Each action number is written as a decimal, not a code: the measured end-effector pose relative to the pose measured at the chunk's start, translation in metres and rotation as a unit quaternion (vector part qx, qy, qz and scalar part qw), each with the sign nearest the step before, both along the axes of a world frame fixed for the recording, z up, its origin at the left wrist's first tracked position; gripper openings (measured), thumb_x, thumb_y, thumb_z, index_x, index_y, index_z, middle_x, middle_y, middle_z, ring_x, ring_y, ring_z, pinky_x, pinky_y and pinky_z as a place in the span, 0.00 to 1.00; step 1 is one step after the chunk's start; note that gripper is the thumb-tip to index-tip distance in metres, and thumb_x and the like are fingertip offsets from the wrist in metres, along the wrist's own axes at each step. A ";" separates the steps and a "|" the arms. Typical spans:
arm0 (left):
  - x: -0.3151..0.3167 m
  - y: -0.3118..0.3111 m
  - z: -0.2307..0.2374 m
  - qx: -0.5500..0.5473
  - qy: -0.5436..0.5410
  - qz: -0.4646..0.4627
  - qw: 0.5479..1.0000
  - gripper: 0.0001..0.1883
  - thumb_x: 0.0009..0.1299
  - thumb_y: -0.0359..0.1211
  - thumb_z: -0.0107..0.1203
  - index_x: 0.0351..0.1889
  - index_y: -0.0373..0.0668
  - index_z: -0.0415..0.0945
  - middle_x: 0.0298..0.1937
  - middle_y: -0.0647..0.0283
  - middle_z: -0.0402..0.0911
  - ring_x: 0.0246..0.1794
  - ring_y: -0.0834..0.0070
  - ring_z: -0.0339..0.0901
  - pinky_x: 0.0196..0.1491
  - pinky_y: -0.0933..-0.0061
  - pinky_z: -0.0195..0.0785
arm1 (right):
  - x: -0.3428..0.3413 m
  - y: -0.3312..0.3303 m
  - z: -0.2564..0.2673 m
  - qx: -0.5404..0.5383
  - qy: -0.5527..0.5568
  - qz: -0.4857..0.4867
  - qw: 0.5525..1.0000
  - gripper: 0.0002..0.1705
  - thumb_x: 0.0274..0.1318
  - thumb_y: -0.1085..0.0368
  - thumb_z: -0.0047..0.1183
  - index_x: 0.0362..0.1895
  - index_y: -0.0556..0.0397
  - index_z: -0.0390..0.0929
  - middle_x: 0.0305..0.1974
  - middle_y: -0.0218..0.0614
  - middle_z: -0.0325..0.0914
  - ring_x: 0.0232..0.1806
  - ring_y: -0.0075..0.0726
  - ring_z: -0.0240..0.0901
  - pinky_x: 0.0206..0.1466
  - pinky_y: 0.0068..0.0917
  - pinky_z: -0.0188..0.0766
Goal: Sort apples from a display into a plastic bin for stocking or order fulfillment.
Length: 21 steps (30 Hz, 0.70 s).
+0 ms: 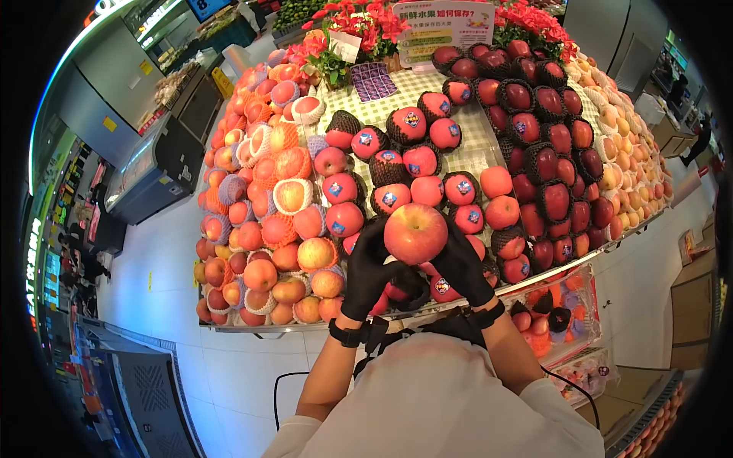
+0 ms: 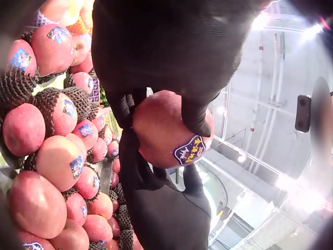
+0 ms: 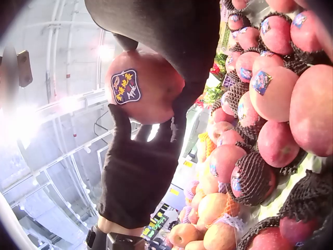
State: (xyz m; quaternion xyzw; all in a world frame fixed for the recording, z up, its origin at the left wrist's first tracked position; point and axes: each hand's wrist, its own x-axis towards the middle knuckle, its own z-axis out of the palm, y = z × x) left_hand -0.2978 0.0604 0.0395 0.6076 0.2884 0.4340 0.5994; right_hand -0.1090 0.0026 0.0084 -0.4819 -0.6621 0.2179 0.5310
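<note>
A red apple is held up in both black-gloved hands above the front of the fruit display, its stem hollow turned upward in the head view. My left hand grips its left side, and the right hand grips the other side. In the left wrist view, the left thumb and fingers curl round the apple from above, opposite the right hand. A dark blue-edged sticker shows on the apple's side in the right wrist view, with the left hand below it.
Stickered apples, several in black foam nets, sit just beyond the hands on a checked cloth. Paler netted fruit is heaped to the left; dark red apples fill the right. A sign and red flowers stand behind.
</note>
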 end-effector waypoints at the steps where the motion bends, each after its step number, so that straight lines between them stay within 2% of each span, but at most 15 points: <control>1: 0.003 -0.001 0.001 0.008 -0.006 -0.010 1.000 0.40 0.50 0.21 0.67 0.63 0.39 0.62 0.60 0.58 0.70 0.62 0.68 0.68 0.64 0.64 0.63 | 0.001 -0.001 0.005 0.000 -0.035 -0.012 0.999 0.33 0.53 0.74 0.55 0.65 0.54 0.62 0.68 0.43 0.55 0.70 0.43 0.53 0.66 0.32 0.59; 4: 0.009 -0.011 0.008 -0.005 -0.007 0.042 0.999 0.41 0.47 0.24 0.69 0.62 0.36 0.63 0.59 0.57 0.71 0.59 0.69 0.69 0.62 0.66 0.64 | 0.002 0.007 -0.011 0.005 0.018 0.018 1.000 0.31 0.55 0.73 0.54 0.64 0.55 0.63 0.66 0.42 0.57 0.68 0.40 0.55 0.65 0.32 0.60; 7: 0.007 -0.007 0.004 0.039 0.011 0.024 0.999 0.43 0.45 0.23 0.69 0.63 0.36 0.62 0.60 0.57 0.70 0.61 0.69 0.68 0.62 0.65 0.64 | -0.001 0.006 -0.006 -0.048 0.146 0.042 0.987 0.27 0.57 0.72 0.52 0.62 0.56 0.64 0.63 0.40 0.60 0.65 0.37 0.58 0.63 0.30 0.62; 10: 0.006 -0.008 0.013 0.047 0.005 -0.006 0.999 0.42 0.46 0.22 0.67 0.62 0.36 0.62 0.59 0.58 0.70 0.60 0.69 0.69 0.62 0.65 0.64 | -0.004 0.003 0.001 -0.061 0.082 -0.003 0.995 0.27 0.56 0.72 0.52 0.61 0.57 0.64 0.58 0.41 0.63 0.61 0.39 0.62 0.62 0.30 0.63; 13: 0.001 -0.009 0.016 0.024 0.006 -0.010 1.000 0.37 0.52 0.22 0.63 0.62 0.36 0.62 0.59 0.57 0.70 0.59 0.70 0.69 0.61 0.67 0.64 | -0.005 0.002 0.006 -0.072 0.016 -0.048 0.996 0.26 0.55 0.72 0.53 0.59 0.57 0.63 0.54 0.42 0.66 0.58 0.40 0.66 0.60 0.31 0.63; 16: -0.011 -0.002 -0.007 -0.038 0.012 0.008 0.999 0.36 0.57 0.24 0.61 0.65 0.36 0.60 0.60 0.57 0.70 0.60 0.69 0.69 0.60 0.68 0.65 | -0.001 0.007 -0.008 -0.072 -0.009 -0.037 0.997 0.25 0.54 0.73 0.52 0.57 0.58 0.65 0.53 0.42 0.66 0.55 0.41 0.67 0.57 0.32 0.64; 18: -0.016 -0.003 -0.016 -0.094 0.004 0.004 0.996 0.30 0.63 0.28 0.55 0.65 0.35 0.61 0.58 0.57 0.72 0.57 0.71 0.71 0.57 0.70 0.67 | 0.000 0.008 -0.012 -0.038 -0.058 -0.015 0.997 0.24 0.53 0.74 0.53 0.56 0.58 0.65 0.52 0.42 0.67 0.53 0.42 0.67 0.56 0.32 0.65; 20: -0.018 -0.006 -0.018 -0.122 0.002 0.010 0.993 0.24 0.68 0.32 0.50 0.62 0.35 0.63 0.54 0.60 0.73 0.51 0.75 0.72 0.51 0.74 0.68 | -0.005 0.008 -0.004 -0.113 0.107 0.045 0.987 0.21 0.59 0.70 0.47 0.57 0.57 0.65 0.52 0.39 0.67 0.52 0.36 0.66 0.55 0.28 0.65; 21: -0.016 -0.009 -0.016 -0.121 0.003 0.019 0.992 0.21 0.69 0.34 0.48 0.59 0.36 0.65 0.50 0.62 0.74 0.47 0.78 0.73 0.46 0.77 0.69 | -0.012 0.007 0.003 -0.206 0.297 0.090 0.928 0.19 0.65 0.65 0.41 0.59 0.55 0.64 0.53 0.36 0.67 0.52 0.30 0.66 0.55 0.25 0.66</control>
